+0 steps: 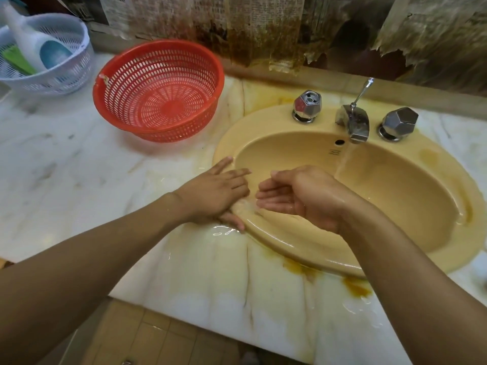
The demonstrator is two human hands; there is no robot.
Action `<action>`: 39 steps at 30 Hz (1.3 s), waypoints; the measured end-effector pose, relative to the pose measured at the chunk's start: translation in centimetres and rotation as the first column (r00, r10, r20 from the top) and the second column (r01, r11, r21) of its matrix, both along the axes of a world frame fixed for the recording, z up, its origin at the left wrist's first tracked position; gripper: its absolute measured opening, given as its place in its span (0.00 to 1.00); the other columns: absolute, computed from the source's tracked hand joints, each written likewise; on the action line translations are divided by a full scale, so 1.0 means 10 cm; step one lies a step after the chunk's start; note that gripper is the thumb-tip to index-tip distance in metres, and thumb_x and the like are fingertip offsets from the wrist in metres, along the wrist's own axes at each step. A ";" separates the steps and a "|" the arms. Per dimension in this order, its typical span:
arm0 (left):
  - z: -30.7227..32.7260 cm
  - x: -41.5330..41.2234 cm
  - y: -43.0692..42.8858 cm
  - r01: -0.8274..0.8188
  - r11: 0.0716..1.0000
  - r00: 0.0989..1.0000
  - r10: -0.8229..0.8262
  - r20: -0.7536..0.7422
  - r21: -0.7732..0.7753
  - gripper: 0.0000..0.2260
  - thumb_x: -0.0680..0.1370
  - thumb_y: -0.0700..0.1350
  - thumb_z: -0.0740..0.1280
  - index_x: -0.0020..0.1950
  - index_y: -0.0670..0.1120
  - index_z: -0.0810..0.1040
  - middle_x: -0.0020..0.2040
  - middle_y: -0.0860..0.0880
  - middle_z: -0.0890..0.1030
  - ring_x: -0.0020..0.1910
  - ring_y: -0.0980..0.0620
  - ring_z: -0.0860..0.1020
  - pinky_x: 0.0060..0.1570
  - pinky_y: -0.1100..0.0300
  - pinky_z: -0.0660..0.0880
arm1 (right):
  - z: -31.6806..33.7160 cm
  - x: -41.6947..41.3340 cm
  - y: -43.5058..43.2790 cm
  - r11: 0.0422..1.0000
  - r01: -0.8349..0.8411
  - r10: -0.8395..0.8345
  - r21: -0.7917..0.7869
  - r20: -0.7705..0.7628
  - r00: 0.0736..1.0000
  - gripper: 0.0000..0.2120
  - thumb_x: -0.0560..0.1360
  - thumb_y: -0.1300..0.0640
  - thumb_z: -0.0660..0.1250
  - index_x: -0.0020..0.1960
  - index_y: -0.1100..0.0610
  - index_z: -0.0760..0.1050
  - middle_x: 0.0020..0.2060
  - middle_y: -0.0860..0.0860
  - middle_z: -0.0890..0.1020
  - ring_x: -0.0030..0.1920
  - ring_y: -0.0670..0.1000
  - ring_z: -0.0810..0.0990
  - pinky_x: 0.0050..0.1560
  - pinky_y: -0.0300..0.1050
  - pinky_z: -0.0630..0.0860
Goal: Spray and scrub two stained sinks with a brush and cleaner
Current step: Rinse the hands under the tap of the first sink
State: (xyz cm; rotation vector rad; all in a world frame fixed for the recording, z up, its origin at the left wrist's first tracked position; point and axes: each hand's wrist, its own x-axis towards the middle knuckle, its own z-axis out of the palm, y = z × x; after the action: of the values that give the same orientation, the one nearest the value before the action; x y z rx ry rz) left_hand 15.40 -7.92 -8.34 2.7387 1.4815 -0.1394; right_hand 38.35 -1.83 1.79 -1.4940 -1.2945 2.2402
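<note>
A yellow oval sink (411, 196) is set in a marble counter (79, 167). Water runs from its chrome faucet (354, 122) into the bowl. My left hand (216, 193) lies flat with straight fingers on the sink's left rim. Just to its right, my right hand (292, 196) hovers over the bowl, palm cupped upward, wet and holding nothing. Brown stains (355, 287) mark the counter at the sink's front edge. A white cleaner bottle (29, 40) stands in a pale basket (79, 61) at far left. No brush is in view.
An orange perforated basket (158, 90) sits tilted on the counter left of the sink. Two chrome tap knobs (307, 105) (399, 122) flank the faucet. Stained, peeling paper (263, 30) covers the wall behind. Puddles lie on the counter's front edge.
</note>
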 end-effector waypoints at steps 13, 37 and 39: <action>0.06 0.03 0.34 0.146 0.978 0.989 -0.139 0.053 -0.149 0.39 0.69 0.84 0.54 0.60 0.55 0.80 0.57 0.59 0.82 0.54 0.54 0.79 0.68 0.54 0.67 | -0.73 0.82 0.97 0.433 0.731 -0.899 -0.527 -0.192 0.394 0.17 0.86 0.53 0.56 0.62 0.63 0.77 0.46 0.60 0.87 0.48 0.57 0.88 0.45 0.50 0.84; -0.03 1.11 -0.28 -0.258 0.964 0.966 0.255 0.051 0.060 0.45 0.63 0.87 0.50 0.48 0.48 0.79 0.41 0.53 0.82 0.42 0.48 0.80 0.52 0.52 0.73 | 0.08 0.57 -0.23 0.999 0.017 -0.022 0.033 0.180 0.983 0.18 0.86 0.57 0.56 0.52 0.70 0.78 0.49 0.68 0.84 0.50 0.65 0.85 0.58 0.57 0.83; -0.03 1.34 -0.30 -0.294 0.954 0.956 0.293 0.026 0.067 0.46 0.63 0.87 0.48 0.48 0.48 0.78 0.41 0.53 0.81 0.41 0.48 0.80 0.47 0.52 0.73 | 0.06 0.67 -0.27 0.990 0.003 -0.035 0.138 0.228 0.973 0.17 0.85 0.57 0.58 0.50 0.68 0.79 0.49 0.65 0.85 0.47 0.61 0.85 0.57 0.55 0.84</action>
State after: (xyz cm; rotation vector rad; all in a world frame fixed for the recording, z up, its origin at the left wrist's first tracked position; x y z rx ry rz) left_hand 28.79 -10.95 -8.68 2.5223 1.8996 -0.0591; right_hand 45.03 -4.54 2.39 -1.7464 -1.4568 1.9672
